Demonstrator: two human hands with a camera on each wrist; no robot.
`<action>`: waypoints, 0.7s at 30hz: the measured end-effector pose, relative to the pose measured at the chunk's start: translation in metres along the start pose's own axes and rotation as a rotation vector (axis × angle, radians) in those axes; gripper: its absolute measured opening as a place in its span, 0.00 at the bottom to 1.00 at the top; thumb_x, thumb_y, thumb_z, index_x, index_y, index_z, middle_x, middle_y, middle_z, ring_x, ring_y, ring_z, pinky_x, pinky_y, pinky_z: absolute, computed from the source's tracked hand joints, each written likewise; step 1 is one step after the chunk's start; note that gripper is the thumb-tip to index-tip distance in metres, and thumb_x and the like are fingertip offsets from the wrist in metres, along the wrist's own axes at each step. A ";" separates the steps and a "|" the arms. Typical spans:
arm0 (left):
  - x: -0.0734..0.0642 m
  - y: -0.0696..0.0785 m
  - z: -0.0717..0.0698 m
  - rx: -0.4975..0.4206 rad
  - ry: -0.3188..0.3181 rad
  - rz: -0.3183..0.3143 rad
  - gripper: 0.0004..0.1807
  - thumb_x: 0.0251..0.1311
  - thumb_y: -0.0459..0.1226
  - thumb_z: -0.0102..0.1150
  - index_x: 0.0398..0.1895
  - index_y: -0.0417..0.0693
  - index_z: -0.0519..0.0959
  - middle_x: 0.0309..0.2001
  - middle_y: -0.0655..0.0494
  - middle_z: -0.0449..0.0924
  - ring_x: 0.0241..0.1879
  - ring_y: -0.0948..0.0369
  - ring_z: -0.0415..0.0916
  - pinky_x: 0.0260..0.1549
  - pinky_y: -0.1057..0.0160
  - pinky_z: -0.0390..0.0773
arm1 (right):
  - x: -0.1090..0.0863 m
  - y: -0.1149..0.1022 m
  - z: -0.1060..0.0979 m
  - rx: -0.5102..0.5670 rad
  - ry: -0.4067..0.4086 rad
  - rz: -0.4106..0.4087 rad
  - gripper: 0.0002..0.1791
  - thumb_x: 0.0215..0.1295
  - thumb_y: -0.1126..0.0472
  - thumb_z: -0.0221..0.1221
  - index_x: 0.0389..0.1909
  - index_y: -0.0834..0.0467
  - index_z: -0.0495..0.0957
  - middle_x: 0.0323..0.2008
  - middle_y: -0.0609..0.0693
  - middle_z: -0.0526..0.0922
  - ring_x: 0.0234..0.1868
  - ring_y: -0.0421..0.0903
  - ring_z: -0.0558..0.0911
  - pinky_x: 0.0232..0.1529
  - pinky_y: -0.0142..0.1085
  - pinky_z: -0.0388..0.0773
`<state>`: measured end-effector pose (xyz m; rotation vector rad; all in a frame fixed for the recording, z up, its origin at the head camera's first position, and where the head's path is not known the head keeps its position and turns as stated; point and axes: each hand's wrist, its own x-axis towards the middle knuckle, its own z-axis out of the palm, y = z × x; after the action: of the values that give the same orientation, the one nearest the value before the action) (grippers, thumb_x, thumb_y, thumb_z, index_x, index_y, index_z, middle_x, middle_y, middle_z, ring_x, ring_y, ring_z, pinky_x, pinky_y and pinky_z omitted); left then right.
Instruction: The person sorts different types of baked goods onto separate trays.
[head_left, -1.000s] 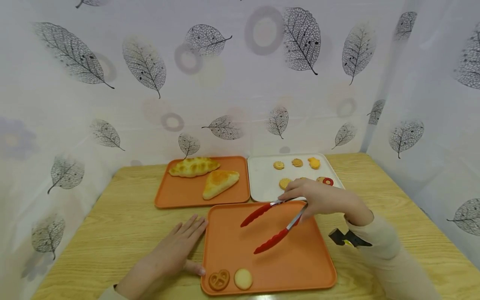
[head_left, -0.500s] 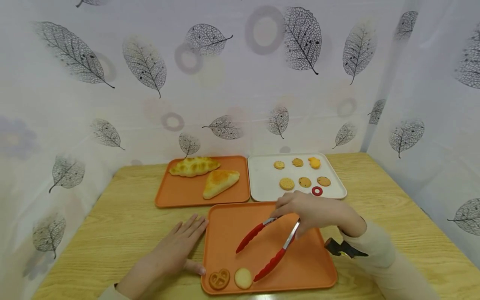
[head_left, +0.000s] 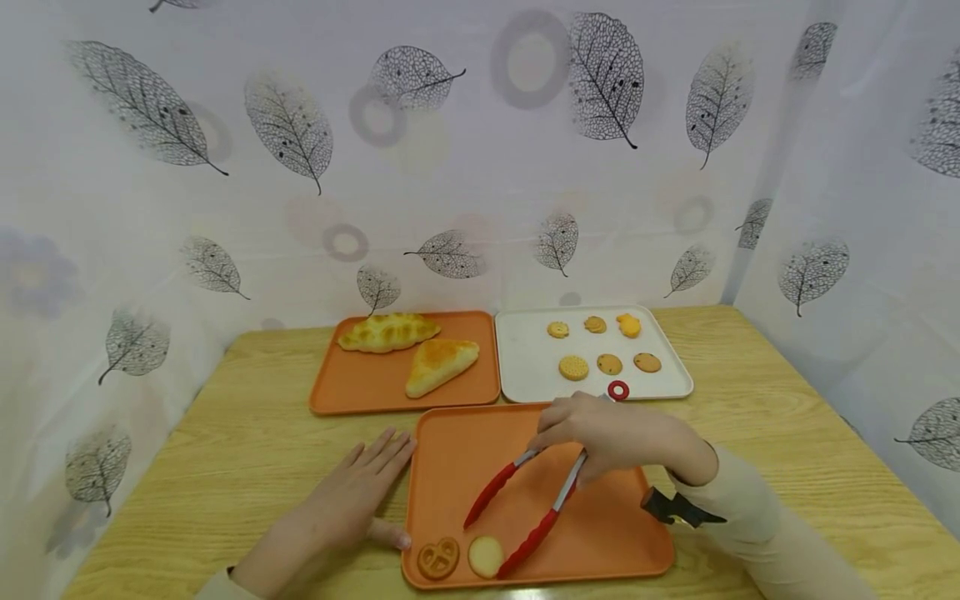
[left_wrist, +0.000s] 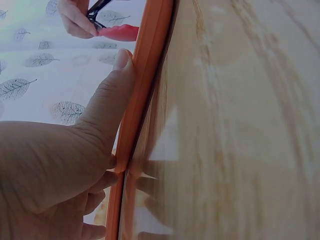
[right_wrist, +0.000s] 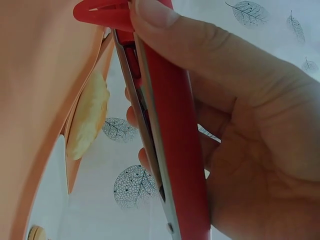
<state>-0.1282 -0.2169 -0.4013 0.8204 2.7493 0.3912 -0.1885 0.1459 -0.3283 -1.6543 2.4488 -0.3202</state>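
Observation:
My right hand (head_left: 603,433) grips a pair of tongs (head_left: 528,546) with red tips and metal arms, held over the near orange tray (head_left: 600,533). The spread tips stand on either side of a pale round cookie (head_left: 486,556); the nearer one is right at its edge. To its left lies a brown heart-shaped pretzel cookie (head_left: 438,558). In the right wrist view, thumb and fingers hold the tongs' red handle (right_wrist: 172,115) from both sides. My left hand (head_left: 348,496) lies with fingers extended beside the tray, and its thumb (left_wrist: 107,95) rests against the tray's side.
Behind stands another orange tray (head_left: 352,392) with a long braided bread (head_left: 387,333) and a triangular pastry (head_left: 441,367). A white tray (head_left: 525,358) beside it bears several small cookies. A leaf-printed curtain (head_left: 480,167) encloses the wooden table (head_left: 247,417).
My right hand has brought the tongs nearer and leftward, down from mid-tray to the pale round cookie, with the tips drawing closer together. The left hand has stayed in place.

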 end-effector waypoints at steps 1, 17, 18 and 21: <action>0.000 0.000 0.000 -0.001 -0.001 -0.001 0.66 0.41 0.74 0.54 0.77 0.41 0.49 0.77 0.42 0.49 0.77 0.43 0.42 0.70 0.33 0.51 | 0.000 0.000 0.000 -0.005 0.004 -0.005 0.33 0.40 0.63 0.76 0.53 0.46 0.82 0.41 0.40 0.82 0.42 0.35 0.74 0.42 0.26 0.72; 0.000 0.001 -0.001 -0.009 -0.018 -0.003 0.66 0.41 0.74 0.53 0.77 0.42 0.49 0.77 0.42 0.48 0.77 0.43 0.41 0.70 0.33 0.51 | 0.002 -0.001 0.002 -0.008 0.006 -0.024 0.31 0.40 0.64 0.74 0.51 0.43 0.83 0.41 0.38 0.83 0.43 0.34 0.74 0.42 0.27 0.70; 0.000 0.001 -0.001 -0.010 -0.018 -0.004 0.66 0.41 0.74 0.53 0.77 0.42 0.49 0.77 0.42 0.48 0.77 0.43 0.41 0.70 0.33 0.51 | 0.002 -0.001 0.003 -0.011 0.006 -0.024 0.31 0.40 0.64 0.74 0.51 0.43 0.83 0.41 0.38 0.83 0.43 0.33 0.74 0.42 0.27 0.70; 0.000 0.001 -0.001 -0.010 -0.015 -0.005 0.66 0.41 0.74 0.53 0.77 0.42 0.49 0.77 0.42 0.48 0.77 0.43 0.41 0.70 0.33 0.51 | 0.002 -0.001 0.003 -0.018 0.009 -0.019 0.32 0.40 0.64 0.74 0.51 0.42 0.83 0.41 0.37 0.83 0.43 0.33 0.73 0.42 0.27 0.69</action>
<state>-0.1279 -0.2168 -0.3998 0.8113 2.7332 0.3959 -0.1879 0.1440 -0.3306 -1.6877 2.4509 -0.3091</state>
